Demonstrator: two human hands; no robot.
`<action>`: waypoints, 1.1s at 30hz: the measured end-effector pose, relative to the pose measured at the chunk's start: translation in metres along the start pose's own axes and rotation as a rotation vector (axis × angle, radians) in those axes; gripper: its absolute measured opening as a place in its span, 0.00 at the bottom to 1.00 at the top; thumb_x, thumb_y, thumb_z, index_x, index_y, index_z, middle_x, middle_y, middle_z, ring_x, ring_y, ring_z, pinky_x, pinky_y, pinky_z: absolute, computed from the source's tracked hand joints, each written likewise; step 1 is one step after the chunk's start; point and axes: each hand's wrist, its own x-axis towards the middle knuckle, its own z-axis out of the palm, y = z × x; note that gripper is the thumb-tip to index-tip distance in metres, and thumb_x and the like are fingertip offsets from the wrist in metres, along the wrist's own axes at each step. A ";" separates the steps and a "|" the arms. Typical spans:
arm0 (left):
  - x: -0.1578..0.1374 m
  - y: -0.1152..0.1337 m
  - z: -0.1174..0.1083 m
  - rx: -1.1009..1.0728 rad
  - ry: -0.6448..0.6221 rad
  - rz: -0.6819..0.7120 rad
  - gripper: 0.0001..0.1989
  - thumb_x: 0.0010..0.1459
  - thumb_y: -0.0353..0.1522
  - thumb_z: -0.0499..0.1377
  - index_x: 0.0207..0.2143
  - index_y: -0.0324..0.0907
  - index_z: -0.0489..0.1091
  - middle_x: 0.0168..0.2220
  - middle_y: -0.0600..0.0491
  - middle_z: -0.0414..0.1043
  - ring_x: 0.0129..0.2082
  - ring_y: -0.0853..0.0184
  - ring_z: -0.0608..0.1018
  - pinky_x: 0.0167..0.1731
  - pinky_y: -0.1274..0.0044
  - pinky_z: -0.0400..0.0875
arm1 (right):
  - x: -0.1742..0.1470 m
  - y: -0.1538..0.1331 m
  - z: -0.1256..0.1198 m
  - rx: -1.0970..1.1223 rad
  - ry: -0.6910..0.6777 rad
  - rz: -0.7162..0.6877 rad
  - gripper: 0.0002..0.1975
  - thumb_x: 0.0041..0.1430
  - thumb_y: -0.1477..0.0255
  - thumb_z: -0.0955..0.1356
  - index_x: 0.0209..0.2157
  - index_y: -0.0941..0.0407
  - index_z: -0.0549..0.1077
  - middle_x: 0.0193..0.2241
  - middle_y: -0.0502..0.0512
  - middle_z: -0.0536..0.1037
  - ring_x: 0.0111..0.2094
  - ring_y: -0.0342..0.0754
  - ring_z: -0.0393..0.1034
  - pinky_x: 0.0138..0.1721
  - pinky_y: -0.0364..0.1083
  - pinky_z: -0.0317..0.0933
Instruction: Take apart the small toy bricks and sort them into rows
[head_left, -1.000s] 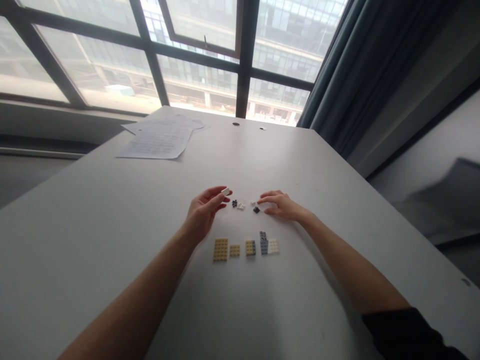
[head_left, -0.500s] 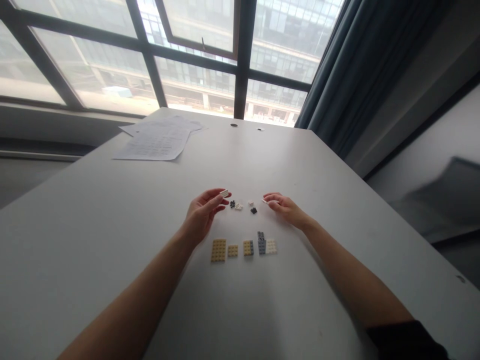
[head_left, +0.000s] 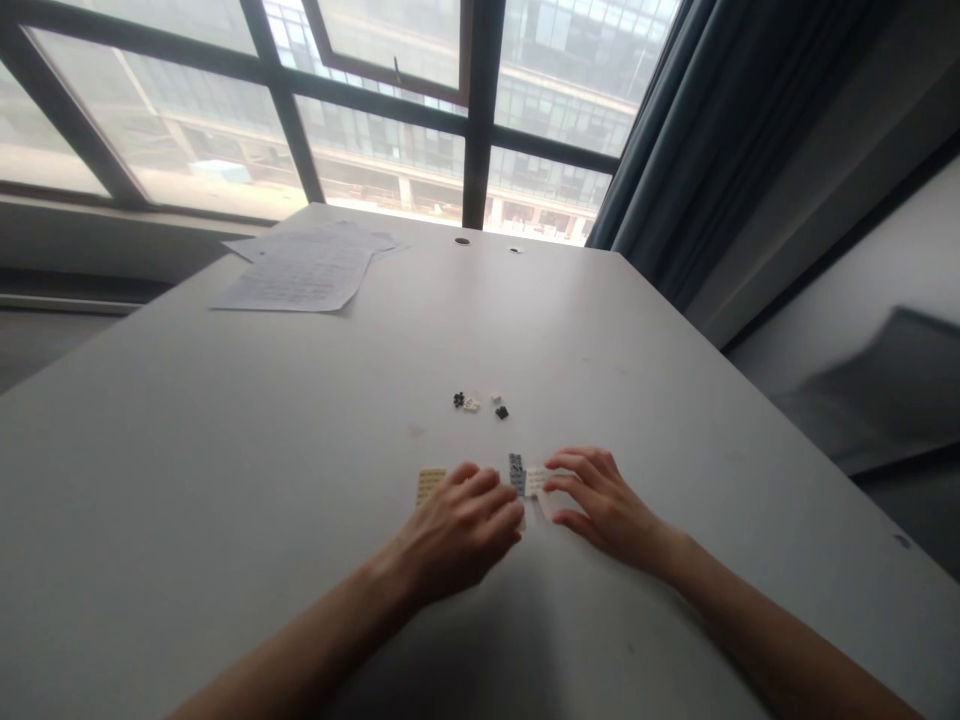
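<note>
My left hand is closed, its knuckles upward, over the row of toy brick pieces; what its fingers hold is hidden. Beyond it the larger tan studded plate is partly covered, and the tan pieces beside that plate cannot be seen. To the right, my right hand has its fingers apart, with the fingertips at the edge of a white studded plate. Grey studded pieces lie against that plate's left side, between my two hands.
Farther up the white table lie small loose pieces: a dark one, white ones, another white one and a black one. Printed papers rest at the back left, by the window. A dark curtain hangs at right.
Both hands have come back toward me, from beside the loose pieces to the row of plates. The white brick seen in my left hand is now out of sight; my right hand's fingers have spread.
</note>
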 end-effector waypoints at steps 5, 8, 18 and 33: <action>-0.001 0.015 0.016 0.090 -0.065 0.036 0.06 0.63 0.31 0.52 0.33 0.41 0.66 0.32 0.52 0.71 0.32 0.65 0.68 0.35 0.70 0.60 | -0.015 -0.007 0.012 -0.157 0.011 -0.060 0.12 0.61 0.67 0.67 0.45 0.56 0.70 0.50 0.61 0.72 0.55 0.56 0.60 0.55 0.57 0.52; -0.002 0.014 0.016 0.090 -0.056 0.037 0.06 0.63 0.32 0.53 0.35 0.41 0.66 0.35 0.51 0.71 0.35 0.64 0.68 0.36 0.70 0.59 | -0.016 -0.006 0.013 -0.153 0.019 -0.056 0.14 0.60 0.66 0.67 0.47 0.56 0.70 0.50 0.62 0.72 0.54 0.56 0.61 0.55 0.58 0.53; -0.009 0.018 0.016 0.032 -0.112 0.109 0.07 0.62 0.33 0.54 0.40 0.39 0.67 0.32 0.52 0.69 0.33 0.65 0.67 0.33 0.70 0.58 | -0.017 -0.009 0.011 -0.027 0.043 -0.167 0.09 0.58 0.73 0.67 0.42 0.53 0.72 0.38 0.53 0.78 0.44 0.50 0.69 0.48 0.53 0.58; -0.005 0.020 0.017 0.052 -0.153 0.040 0.09 0.61 0.35 0.56 0.41 0.39 0.66 0.35 0.50 0.69 0.35 0.63 0.68 0.36 0.68 0.59 | -0.015 -0.010 0.012 -0.061 0.045 -0.121 0.08 0.59 0.74 0.66 0.42 0.53 0.72 0.38 0.53 0.79 0.43 0.50 0.70 0.48 0.53 0.57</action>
